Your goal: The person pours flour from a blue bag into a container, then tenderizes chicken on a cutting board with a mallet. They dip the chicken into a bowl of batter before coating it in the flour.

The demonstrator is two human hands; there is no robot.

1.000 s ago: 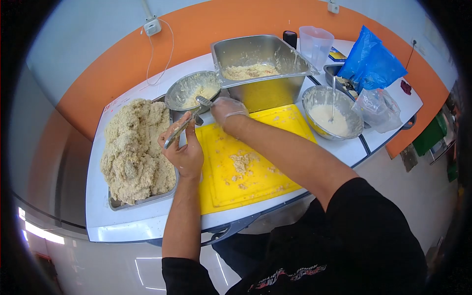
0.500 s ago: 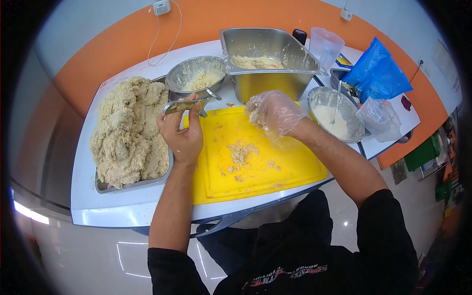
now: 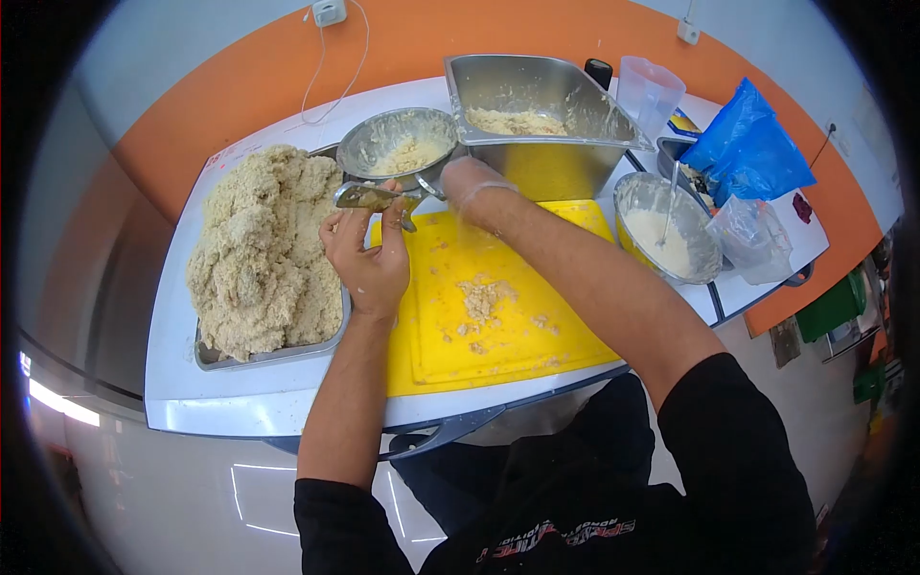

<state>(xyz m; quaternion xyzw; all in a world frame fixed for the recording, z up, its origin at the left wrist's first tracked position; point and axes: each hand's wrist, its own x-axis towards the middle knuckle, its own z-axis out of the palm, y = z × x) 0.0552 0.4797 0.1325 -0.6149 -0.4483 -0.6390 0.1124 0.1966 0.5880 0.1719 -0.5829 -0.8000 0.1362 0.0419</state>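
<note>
A shiny metal tool (image 3: 356, 195) is gripped in my left hand (image 3: 369, 265), over the top left corner of the yellow cutting board (image 3: 441, 355). My right hand (image 3: 471, 184), in a clear plastic glove, is close to the metal bowl (image 3: 356, 153) and the spoon handle beside it. Its fingers are blurred, and what they hold, if anything, does not show. A small heap of pale crumbly mixture (image 3: 481, 299) lies on the board, with loose bits around it. Left of my left hand, a large mound of pale crumbs (image 3: 259, 259) fills a metal tray (image 3: 273, 356).
Behind the board stands a deep metal container (image 3: 546, 153) with some mixture inside. To the right are a bowl of white batter (image 3: 661, 240), a clear plastic bag (image 3: 752, 244), a blue bag (image 3: 747, 149) and a clear plastic jug (image 3: 647, 91).
My right hand has moved left and up from above the board to near the metal bowl. My left hand still holds the metal tool. The view has shifted slightly.
</note>
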